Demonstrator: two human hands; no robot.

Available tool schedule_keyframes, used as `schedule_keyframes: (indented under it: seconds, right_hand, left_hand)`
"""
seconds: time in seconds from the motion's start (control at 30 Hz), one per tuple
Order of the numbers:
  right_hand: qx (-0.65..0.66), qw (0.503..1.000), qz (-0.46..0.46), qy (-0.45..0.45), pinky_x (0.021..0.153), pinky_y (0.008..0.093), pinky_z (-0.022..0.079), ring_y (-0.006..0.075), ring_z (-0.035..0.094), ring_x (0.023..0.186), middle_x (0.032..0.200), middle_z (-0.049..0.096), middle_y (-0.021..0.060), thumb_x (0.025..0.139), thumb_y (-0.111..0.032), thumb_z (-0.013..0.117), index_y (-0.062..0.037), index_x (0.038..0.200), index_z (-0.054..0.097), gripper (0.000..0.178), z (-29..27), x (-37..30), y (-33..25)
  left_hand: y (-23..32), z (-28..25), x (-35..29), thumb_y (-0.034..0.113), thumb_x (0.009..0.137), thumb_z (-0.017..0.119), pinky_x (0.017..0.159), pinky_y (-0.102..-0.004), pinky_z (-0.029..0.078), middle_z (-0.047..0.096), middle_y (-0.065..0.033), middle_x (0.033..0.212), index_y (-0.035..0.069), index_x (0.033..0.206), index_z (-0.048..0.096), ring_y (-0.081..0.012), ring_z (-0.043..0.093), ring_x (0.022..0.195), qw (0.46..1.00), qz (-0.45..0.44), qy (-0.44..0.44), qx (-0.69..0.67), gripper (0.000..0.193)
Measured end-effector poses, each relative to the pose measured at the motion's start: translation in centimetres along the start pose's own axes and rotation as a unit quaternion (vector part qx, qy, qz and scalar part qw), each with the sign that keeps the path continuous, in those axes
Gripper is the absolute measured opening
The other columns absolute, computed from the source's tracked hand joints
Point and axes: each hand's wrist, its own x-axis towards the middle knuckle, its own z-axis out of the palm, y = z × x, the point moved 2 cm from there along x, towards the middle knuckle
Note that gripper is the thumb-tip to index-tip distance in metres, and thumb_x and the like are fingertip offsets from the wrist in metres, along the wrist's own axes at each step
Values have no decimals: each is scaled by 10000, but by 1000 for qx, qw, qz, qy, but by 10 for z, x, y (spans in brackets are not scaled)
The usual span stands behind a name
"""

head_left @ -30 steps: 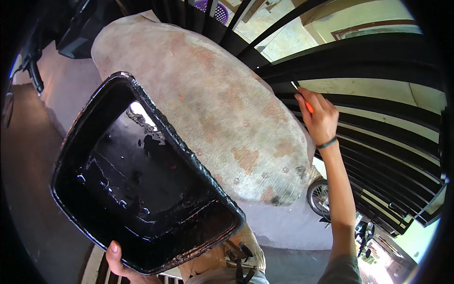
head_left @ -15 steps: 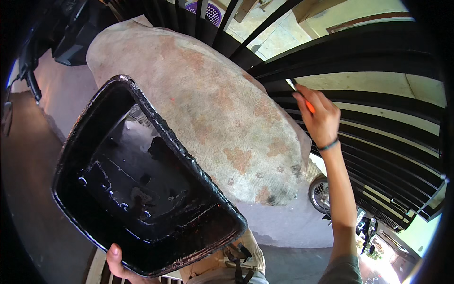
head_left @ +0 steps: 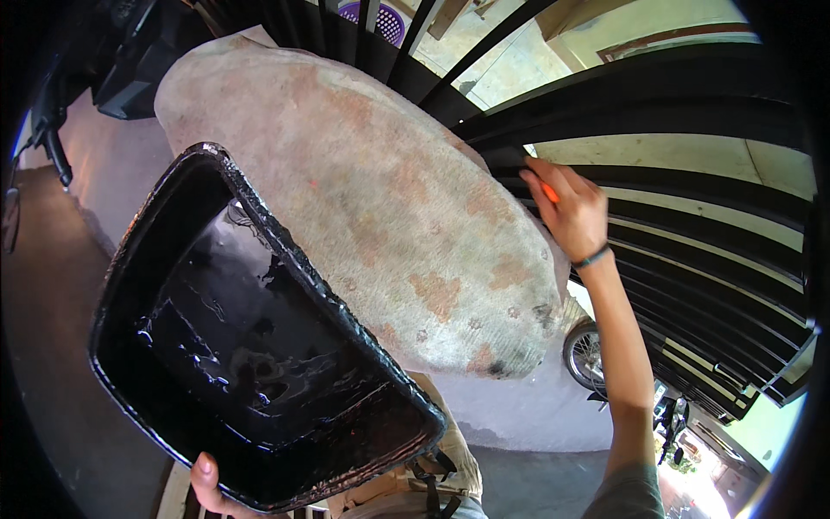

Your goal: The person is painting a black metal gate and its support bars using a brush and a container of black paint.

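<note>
My left hand (head_left: 210,490) grips the near edge of a deep black tray (head_left: 130,233), thumb over the rim. The tray is tilted, and glossy wet black paint (head_left: 251,355) coats its bottom. My right hand (head_left: 573,208) is closed around a small paintbrush with an orange handle (head_left: 551,192). I hold it against or close by the black metal bars (head_left: 683,186) at the right; its bristles are hidden from me. Between tray and bars lies a stained, pale cloth (head_left: 415,233) draped over a bulky thing.
Parts of a dark motorbike (head_left: 143,78) show at the far left. Another motorbike's wheel (head_left: 585,356) stands on the floor beyond my right forearm. Behind the bars at the top is a purple basket (head_left: 380,22). Grey concrete floor (head_left: 527,419) runs below the cloth.
My right hand has moved slightly left and down along the bars with the paintbrush. The tray in my left hand has shifted a little left and down, and the paint inside has spread.
</note>
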Motion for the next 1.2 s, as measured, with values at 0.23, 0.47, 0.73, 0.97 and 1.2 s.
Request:
schedule_keyframes:
  seconds: [0.23, 0.47, 0.73, 0.97, 1.2]
  right_hand:
    - [1, 1000, 6, -17, 600, 373, 570, 297, 715, 691, 897, 751, 71, 924, -213, 776, -88, 1058, 752, 186, 59, 15, 41]
    - [-32, 998, -47, 14, 543, 360, 551, 264, 676, 586, 820, 723, 63, 886, -182, 816, -106, 1050, 748, 194, 27, 13, 4]
    - [-105, 990, -91, 6, 516, 342, 518, 248, 657, 568, 778, 698, 51, 900, -208, 805, -103, 1014, 735, 170, 61, 20, 25]
    - [-126, 988, -42, 76, 535, 312, 516, 210, 634, 566, 822, 718, 34, 861, -139, 836, -102, 1070, 743, 231, -17, 19, -12]
    - [-98, 994, -9, 44, 552, 354, 526, 247, 657, 598, 898, 737, 53, 885, -149, 814, -91, 1069, 746, 204, 2, -3, 13]
  left_hand:
    - [2, -7, 2, 484, 849, 673, 995, -444, 512, 593, -185, 1328, -4, 1440, 486, -330, 593, 1198, 1000, 12, 26, 9, 789]
    - [0, -1, -1, 511, 835, 662, 981, -432, 515, 583, -167, 1327, 7, 1433, 494, -312, 586, 1191, 998, -1, 60, -3, 800]
    - [3, -14, 1, 511, 819, 663, 986, -430, 518, 583, -162, 1325, 17, 1421, 508, -295, 582, 1198, 994, 14, 100, -38, 794]
    - [5, -10, 2, 508, 830, 661, 989, -435, 515, 593, -160, 1314, 23, 1423, 512, -303, 590, 1186, 995, 1, 95, -27, 780]
    - [15, -2, 4, 486, 845, 672, 992, -438, 514, 609, -155, 1297, 22, 1427, 509, -311, 605, 1173, 1000, -11, 25, -12, 761]
